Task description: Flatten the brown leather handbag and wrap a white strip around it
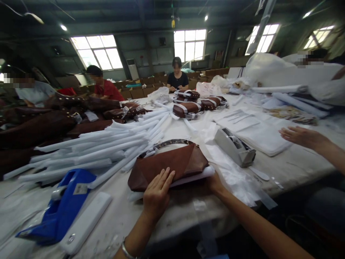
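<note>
Brown bag [164, 160] rests on the counter [183, 216], apparently steadied by a flat left hand [157, 194] and right hand [214, 182], the latter's grip hidden.

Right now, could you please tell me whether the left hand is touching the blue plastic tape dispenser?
No, the left hand rests on the brown leather-look handbag.

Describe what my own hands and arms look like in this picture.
Your left hand and right hand wear no gloves, though the right one's fingers are mostly hidden. No sleeve shows on either forearm. A shiny, silver-coloured bangle circles the left forearm; the right forearm shows no jewellery.
</note>
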A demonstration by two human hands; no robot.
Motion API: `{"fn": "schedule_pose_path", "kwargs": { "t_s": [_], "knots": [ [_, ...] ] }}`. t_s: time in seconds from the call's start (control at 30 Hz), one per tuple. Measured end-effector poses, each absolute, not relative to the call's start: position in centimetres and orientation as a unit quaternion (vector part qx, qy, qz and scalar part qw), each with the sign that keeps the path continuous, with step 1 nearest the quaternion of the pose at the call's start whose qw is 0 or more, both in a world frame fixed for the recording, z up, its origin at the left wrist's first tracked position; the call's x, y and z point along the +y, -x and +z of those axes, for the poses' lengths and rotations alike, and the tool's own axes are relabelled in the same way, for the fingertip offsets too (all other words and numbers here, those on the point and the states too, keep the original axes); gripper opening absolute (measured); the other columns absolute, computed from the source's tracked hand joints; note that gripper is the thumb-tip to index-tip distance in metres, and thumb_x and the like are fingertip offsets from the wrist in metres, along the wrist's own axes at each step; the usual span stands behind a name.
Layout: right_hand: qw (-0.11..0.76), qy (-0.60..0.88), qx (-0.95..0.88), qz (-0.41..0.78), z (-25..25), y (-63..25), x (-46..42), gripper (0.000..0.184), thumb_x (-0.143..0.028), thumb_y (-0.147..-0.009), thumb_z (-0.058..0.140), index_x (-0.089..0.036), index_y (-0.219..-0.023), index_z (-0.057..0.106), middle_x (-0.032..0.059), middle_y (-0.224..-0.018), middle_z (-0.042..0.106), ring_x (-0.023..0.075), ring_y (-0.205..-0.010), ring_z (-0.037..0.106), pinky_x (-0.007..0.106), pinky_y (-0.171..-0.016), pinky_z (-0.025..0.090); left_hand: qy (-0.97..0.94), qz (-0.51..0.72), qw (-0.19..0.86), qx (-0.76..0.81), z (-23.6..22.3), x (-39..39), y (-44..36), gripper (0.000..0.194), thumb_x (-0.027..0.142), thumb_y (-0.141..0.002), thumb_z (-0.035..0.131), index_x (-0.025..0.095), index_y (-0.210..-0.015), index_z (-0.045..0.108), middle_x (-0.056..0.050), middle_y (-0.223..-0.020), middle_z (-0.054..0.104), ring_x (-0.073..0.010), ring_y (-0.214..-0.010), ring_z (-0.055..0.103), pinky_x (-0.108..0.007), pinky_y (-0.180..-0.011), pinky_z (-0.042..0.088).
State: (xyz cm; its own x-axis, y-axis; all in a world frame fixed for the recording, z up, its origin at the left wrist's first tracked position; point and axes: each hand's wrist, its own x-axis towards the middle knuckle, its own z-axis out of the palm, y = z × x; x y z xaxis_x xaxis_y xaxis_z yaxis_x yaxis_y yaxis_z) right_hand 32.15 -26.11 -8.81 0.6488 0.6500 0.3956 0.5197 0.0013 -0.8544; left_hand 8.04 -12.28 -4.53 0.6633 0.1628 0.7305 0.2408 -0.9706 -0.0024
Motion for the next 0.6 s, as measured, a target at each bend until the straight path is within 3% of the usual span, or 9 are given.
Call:
{"fn": "schedule_pose_path", "kwargs": {
  "t_s": [0.1,0.2,0.27,0.4,0.5,0.6],
  "knots": [
    [0.625,0.704,-0.336,0.010,-6.9,-33.6,-28.1,0.034,-0.044,-0.095,0.053,-0.021,-0.117,0.064,0.0097,-0.129,0.064,0.0297,-0.116,0.062,0.048,-0.099,0.054,0.909,-0.399,0.048,-0.113,-6.0,-13.0,-8.1,0.067,-0.003,-0.080,0.039,0.021,-0.141,0.056,-0.004,-0.142,0.056,-0.0209,-0.128,0.057,-0.035,-0.105,0.052],
    [0.608,0.712,-0.351,-0.033,-3.4,-34.6,-27.6,0.029,-0.042,-0.096,0.055,-0.025,-0.119,0.063,0.0061,-0.135,0.060,0.0268,-0.123,0.057,0.047,-0.108,0.046,0.903,-0.411,0.049,-0.119,-7.1,-13.6,-8.4,0.062,-0.004,-0.086,0.037,0.023,-0.138,0.058,-0.003,-0.140,0.059,-0.0195,-0.127,0.058,-0.034,-0.104,0.052],
    [0.505,0.741,-0.439,-0.051,-1.2,-35.2,-25.3,0.026,-0.039,-0.098,0.054,-0.025,-0.116,0.066,0.0052,-0.136,0.060,0.0255,-0.127,0.054,0.046,-0.113,0.040,0.899,-0.416,0.046,-0.127,-7.5,-13.9,-8.6,0.060,-0.004,-0.089,0.037,0.023,-0.137,0.059,-0.003,-0.140,0.059,-0.0195,-0.126,0.059,-0.034,-0.104,0.052],
    [0.186,0.822,-0.537,-0.015,0.5,-36.6,-17.9,0.022,-0.032,-0.098,0.056,-0.022,-0.109,0.073,0.0069,-0.148,0.048,0.0255,-0.144,0.030,0.040,-0.121,0.024,0.897,-0.420,0.050,-0.133,-7.9,-14.2,-8.7,0.060,-0.004,-0.090,0.035,0.024,-0.136,0.060,-0.002,-0.141,0.058,-0.0194,-0.127,0.058,-0.034,-0.103,0.053],
    [0.099,0.851,-0.513,0.051,-0.4,-37.6,-12.6,0.029,-0.043,-0.091,0.070,-0.015,-0.098,0.077,0.0166,-0.146,0.048,0.0379,-0.142,0.031,0.050,-0.116,0.031,0.896,-0.420,0.053,-0.136,-8.1,-14.3,-8.8,0.061,-0.004,-0.089,0.034,0.023,-0.137,0.059,-0.003,-0.141,0.057,-0.0189,-0.127,0.058,-0.034,-0.102,0.053],
    [0.053,0.882,-0.461,0.083,-1.7,-38.0,-9.6,0.049,-0.053,-0.084,0.075,-0.010,-0.106,0.073,0.0236,-0.141,0.050,0.0443,-0.135,0.038,0.062,-0.108,0.035,0.895,-0.420,0.056,-0.140,-8.4,-14.4,-8.9,0.059,-0.001,-0.090,0.036,0.023,-0.139,0.058,-0.004,-0.142,0.056,-0.0201,-0.127,0.058,-0.035,-0.100,0.055]
  ]
}}
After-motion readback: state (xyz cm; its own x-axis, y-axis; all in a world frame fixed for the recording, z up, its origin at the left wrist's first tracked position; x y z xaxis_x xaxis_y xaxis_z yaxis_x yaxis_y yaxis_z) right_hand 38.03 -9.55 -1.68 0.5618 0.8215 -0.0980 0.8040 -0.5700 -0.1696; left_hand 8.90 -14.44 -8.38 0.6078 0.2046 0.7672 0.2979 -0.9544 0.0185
